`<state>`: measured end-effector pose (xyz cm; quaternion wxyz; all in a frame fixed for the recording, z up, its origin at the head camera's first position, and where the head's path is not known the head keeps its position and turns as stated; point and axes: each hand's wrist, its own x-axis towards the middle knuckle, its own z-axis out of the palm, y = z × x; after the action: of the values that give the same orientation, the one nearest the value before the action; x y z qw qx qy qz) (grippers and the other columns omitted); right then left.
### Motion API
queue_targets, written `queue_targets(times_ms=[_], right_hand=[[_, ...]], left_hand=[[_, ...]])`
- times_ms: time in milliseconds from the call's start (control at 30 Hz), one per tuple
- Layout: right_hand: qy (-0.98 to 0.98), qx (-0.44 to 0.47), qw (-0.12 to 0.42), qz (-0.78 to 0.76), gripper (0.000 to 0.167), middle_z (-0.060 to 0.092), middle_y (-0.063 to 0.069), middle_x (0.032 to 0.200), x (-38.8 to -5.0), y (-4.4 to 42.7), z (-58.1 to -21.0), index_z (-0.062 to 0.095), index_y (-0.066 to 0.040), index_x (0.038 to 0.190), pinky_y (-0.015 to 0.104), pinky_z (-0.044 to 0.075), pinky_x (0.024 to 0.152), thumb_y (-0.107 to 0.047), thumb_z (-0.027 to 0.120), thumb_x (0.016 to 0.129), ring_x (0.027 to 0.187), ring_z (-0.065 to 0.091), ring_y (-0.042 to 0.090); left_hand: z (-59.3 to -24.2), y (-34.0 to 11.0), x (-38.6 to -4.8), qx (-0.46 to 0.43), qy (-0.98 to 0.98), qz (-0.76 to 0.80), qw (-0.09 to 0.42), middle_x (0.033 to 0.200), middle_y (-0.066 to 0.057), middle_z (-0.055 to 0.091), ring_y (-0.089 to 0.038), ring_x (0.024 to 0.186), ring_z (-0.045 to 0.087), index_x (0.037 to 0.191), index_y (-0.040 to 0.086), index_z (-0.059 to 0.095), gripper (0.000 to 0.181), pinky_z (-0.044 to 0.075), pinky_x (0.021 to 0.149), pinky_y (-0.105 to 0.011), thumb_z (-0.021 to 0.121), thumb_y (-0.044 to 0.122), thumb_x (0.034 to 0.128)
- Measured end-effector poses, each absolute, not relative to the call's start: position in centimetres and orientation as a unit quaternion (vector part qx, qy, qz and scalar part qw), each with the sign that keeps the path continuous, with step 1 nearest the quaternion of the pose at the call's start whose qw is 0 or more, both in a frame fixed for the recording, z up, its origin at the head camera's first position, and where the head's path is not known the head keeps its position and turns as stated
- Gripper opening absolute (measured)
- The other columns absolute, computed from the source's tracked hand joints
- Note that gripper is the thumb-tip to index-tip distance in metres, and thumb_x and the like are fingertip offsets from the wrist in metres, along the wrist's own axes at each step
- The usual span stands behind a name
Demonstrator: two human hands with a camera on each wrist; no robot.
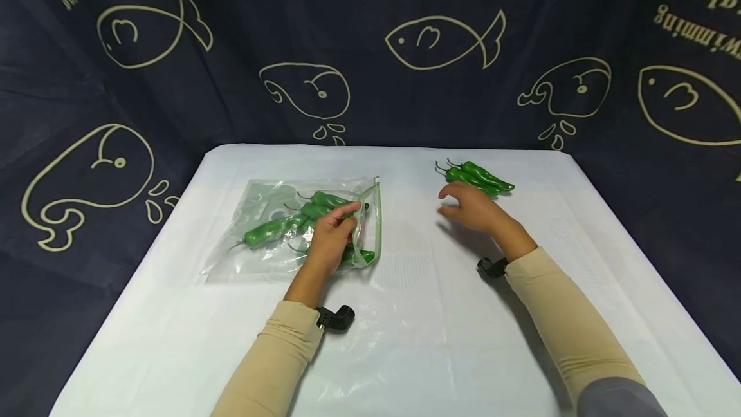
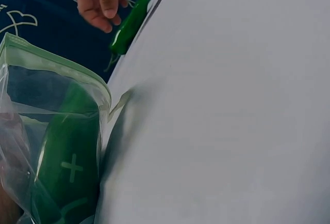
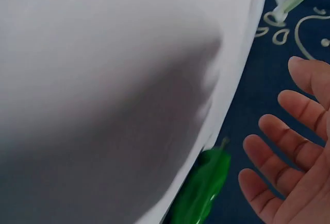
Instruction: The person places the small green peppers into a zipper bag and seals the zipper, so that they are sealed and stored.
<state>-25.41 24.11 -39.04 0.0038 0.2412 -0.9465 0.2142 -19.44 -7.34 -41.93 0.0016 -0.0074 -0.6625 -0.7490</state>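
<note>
A clear zip bag (image 1: pixel 255 201) with a green edge lies at the left of the table, several green peppers (image 1: pixel 272 231) inside it. My left hand (image 1: pixel 331 237) holds the bag at its mouth, which gapes toward the right; part of that hand is hidden behind the film in the left wrist view. Two loose green peppers (image 1: pixel 489 179) lie side by side at the back right. Just in front of them hovers my right hand (image 1: pixel 475 208), its fingers spread and relaxed. In the right wrist view, the palm (image 3: pixel 294 157) holds nothing, with a pepper (image 3: pixel 203 188) beside it.
A white cloth covers the table (image 1: pixel 405 340). Behind it hangs a dark blue curtain (image 1: pixel 370 108) printed with fish and whales. Each wrist wears a small black camera (image 1: pixel 338 318).
</note>
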Motion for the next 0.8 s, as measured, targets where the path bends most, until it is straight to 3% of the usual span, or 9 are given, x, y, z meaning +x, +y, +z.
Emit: queue_targets(times_ms=[233, 467, 800], right_hand=[[-0.952, 0.22, 0.002, 0.214, 0.038, 0.057, 0.023, 0.13, -26.4, 26.3, -38.8, 0.062, 0.002, 0.125, 0.055, 0.041, 0.102, -0.017, 0.068, 0.094, 0.123, 0.051, 0.04], [-0.955, 0.192, 0.011, 0.225, 0.04, 0.051, 0.026, 0.138, -27.6, 28.2, -38.5, 0.06, 0.002, 0.129, 0.058, 0.031, 0.109, -0.015, 0.067, 0.094, 0.132, 0.042, 0.044], [-0.962, 0.174, -0.006, 0.211, 0.044, 0.049, 0.027, 0.139, -29.3, 30.6, -38.2, 0.056, 0.001, 0.135, 0.059, 0.037, 0.103, -0.014, 0.066, 0.095, 0.127, 0.045, 0.045]], left_hand=[[-42.0, -7.3, -19.5, -0.011, -0.652, -0.758, 0.002, 0.13, -0.01, 0.059, -0.011, 0.079, 0.053, 0.127, 0.002, 0.067, 0.036, 0.051, 0.062, -0.021, 0.055, -0.002, 0.093], [-42.1, -7.3, -19.5, -0.009, -0.652, -0.758, 0.002, 0.129, -0.01, 0.059, -0.011, 0.081, 0.054, 0.127, 0.003, 0.067, 0.036, 0.052, 0.063, -0.022, 0.055, -0.001, 0.093], [-42.1, -7.3, -19.5, -0.014, -0.65, -0.76, 0.003, 0.129, -0.01, 0.059, -0.011, 0.082, 0.054, 0.126, 0.002, 0.067, 0.035, 0.052, 0.064, -0.022, 0.055, -0.001, 0.0932]])
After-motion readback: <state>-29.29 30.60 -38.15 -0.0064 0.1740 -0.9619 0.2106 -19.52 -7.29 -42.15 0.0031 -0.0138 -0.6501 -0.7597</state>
